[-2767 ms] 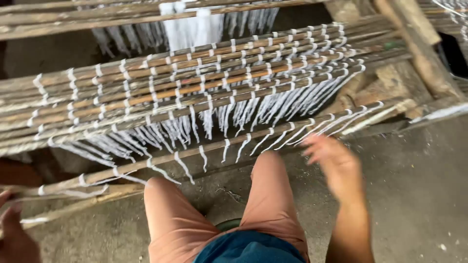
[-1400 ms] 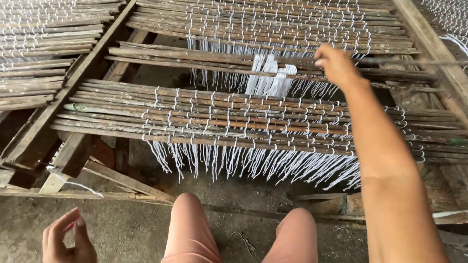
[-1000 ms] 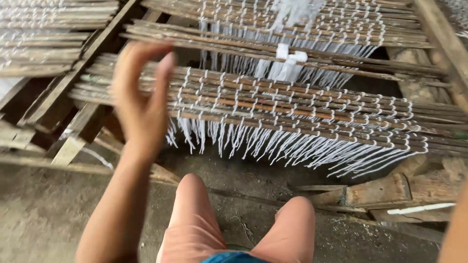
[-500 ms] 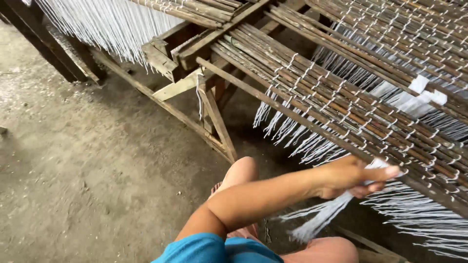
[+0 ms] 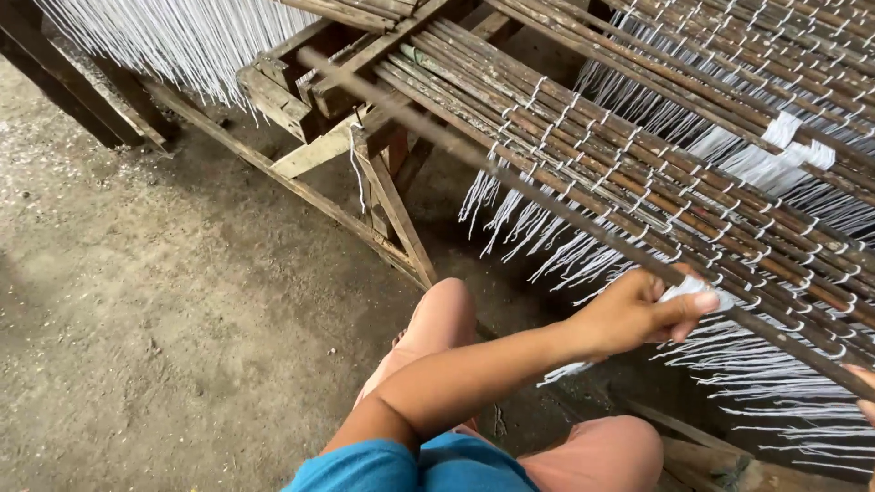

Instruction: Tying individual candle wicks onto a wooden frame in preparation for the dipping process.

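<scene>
A small bundle of white cotton strings (image 5: 694,292), pinched between thumb and fingers of the left hand (image 5: 638,314), sits against a long dark wooden rod (image 5: 583,223) that slants across the front of the rack; the loose ends of the bundle hang below the wrist. Half a second ago the same hand held the strings lower and clear of the rods, so the bundle has been lifted up to the rod and the grip has tightened around it. Only a sliver of the right hand (image 5: 864,387) shows at the frame's edge, beside the rod's lower end (whether its fingers are closed cannot be told). Behind the rod lie many parallel brown sticks (image 5: 656,173) with white strings looped over them, their ends dangling in a fringe (image 5: 547,232). The sticks rest on a rough timber frame (image 5: 365,155). Below is a grey, gritty concrete floor (image 5: 155,310), and the person's knees in salmon shorts (image 5: 437,319) show at the bottom
</scene>
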